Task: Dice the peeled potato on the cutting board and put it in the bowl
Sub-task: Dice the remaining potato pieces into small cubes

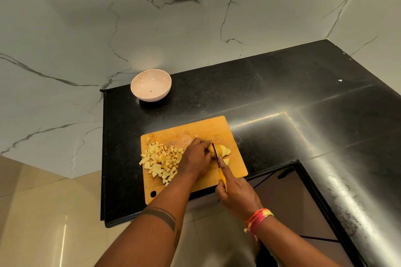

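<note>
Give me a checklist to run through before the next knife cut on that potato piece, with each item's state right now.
1. Left hand holds the potato piece steady: ok.
2. Left fingers clear of the knife blade: cannot tell, they sit right beside it.
3. Right hand grips the yellow knife handle: ok.
4. Cutting board fully on the counter: not ok, near edge overhangs.
5. Diced pile clear of the cut: ok, left of the hand.
6. Bowl upright, ready behind the board: ok.
</note>
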`<state>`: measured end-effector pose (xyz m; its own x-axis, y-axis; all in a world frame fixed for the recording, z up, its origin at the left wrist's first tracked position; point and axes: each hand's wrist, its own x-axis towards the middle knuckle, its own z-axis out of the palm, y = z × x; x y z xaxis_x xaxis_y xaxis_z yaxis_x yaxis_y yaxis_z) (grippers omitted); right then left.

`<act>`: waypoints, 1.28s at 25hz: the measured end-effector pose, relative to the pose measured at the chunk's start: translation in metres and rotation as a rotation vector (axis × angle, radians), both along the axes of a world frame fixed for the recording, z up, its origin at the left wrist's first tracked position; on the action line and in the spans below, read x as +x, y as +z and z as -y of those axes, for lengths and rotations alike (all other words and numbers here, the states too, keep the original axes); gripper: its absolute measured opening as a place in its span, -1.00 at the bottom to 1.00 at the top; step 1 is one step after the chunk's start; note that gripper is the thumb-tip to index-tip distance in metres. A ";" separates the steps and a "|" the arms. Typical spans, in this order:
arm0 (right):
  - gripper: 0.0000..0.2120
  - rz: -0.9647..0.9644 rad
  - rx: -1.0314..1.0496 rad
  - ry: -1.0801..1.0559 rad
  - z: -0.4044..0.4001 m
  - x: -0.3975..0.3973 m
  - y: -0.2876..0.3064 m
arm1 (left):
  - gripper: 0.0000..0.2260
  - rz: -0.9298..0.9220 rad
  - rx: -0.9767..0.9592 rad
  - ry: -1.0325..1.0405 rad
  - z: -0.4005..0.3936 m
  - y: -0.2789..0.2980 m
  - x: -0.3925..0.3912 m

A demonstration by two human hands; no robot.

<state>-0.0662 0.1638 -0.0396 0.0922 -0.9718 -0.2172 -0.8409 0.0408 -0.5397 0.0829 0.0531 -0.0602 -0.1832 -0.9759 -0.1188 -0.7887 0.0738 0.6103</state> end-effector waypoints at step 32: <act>-0.33 -0.006 0.085 0.081 -0.012 0.011 -0.001 | -0.52 0.382 -0.014 -0.082 -0.031 0.006 0.021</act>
<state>-0.0548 0.1761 -0.0402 0.1684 -0.9392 -0.2994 -0.8464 0.0179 -0.5322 0.1034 0.0841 -0.0542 -0.2056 -0.9618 -0.1805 -0.9502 0.1521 0.2720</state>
